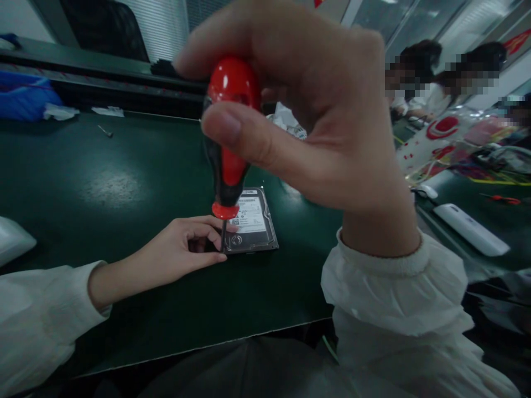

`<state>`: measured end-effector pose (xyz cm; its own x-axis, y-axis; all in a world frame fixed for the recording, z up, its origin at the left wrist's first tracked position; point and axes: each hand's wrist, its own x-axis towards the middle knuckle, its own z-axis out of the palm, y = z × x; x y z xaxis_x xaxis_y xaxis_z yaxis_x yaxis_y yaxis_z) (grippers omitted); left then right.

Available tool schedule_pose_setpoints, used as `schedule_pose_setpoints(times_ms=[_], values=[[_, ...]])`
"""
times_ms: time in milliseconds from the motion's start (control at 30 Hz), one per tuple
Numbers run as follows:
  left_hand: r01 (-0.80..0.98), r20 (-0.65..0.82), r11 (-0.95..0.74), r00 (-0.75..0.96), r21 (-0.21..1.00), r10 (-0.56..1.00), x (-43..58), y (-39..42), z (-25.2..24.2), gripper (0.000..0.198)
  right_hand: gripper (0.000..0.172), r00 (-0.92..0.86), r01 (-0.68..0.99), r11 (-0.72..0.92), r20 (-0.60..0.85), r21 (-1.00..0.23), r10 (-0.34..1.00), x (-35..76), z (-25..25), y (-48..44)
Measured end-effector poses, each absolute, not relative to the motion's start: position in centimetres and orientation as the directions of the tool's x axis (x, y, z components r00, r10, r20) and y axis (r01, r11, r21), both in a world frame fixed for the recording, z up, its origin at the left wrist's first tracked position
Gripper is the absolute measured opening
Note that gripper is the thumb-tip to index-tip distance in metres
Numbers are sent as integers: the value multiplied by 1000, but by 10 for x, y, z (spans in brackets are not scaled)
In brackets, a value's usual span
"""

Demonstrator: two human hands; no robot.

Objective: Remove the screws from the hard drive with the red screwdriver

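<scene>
A hard drive with a white label lies flat on the green table. My left hand grips its near left corner, thumb along the front edge and a finger reaching over the top. Close to the camera, my right hand is closed around the red and black handle of a screwdriver, held upright. Its thin shaft points down to the drive's near left corner, beside my left fingertips. Whether the tip sits in a screw I cannot tell.
A small metal piece lies at the back left, near a blue bag. White crumpled packaging is behind my right hand. To the right are a white bar-shaped object, cables, a red-handled tool and seated people.
</scene>
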<state>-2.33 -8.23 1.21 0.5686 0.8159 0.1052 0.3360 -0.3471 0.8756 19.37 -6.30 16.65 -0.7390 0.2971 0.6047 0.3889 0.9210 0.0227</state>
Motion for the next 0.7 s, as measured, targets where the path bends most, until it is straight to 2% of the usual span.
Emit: schedule_pose_setpoints(times_ms=[133,233,333,433,533,633,700], values=[[323,112,-345,566,881,817,-23,-83,12,15,53,-771,297,954,581,-37,262,194,165,-59],[325,87,-319,567,890,819,-24,-83,11,15,61,-759,286,958,604,-27,243,193,163,-55],[335,58,-298,572,894,818,-24,-83,10,15,54,-712,291,957,666,-8,222,192,159,-51],[347,59,-307,573,887,818,-25,-83,9,15,47,-729,259,965,647,-39,222,194,157,-51],[361,60,-318,575,877,816,-26,-82,9,17,45,-783,338,941,554,-3,283,197,161,-54],[361,68,-331,579,872,812,-25,-82,9,16,45,-734,402,915,614,48,290,201,165,-56],[349,75,-329,577,877,813,-25,-82,9,16,47,-737,322,947,630,7,246,201,166,-58]])
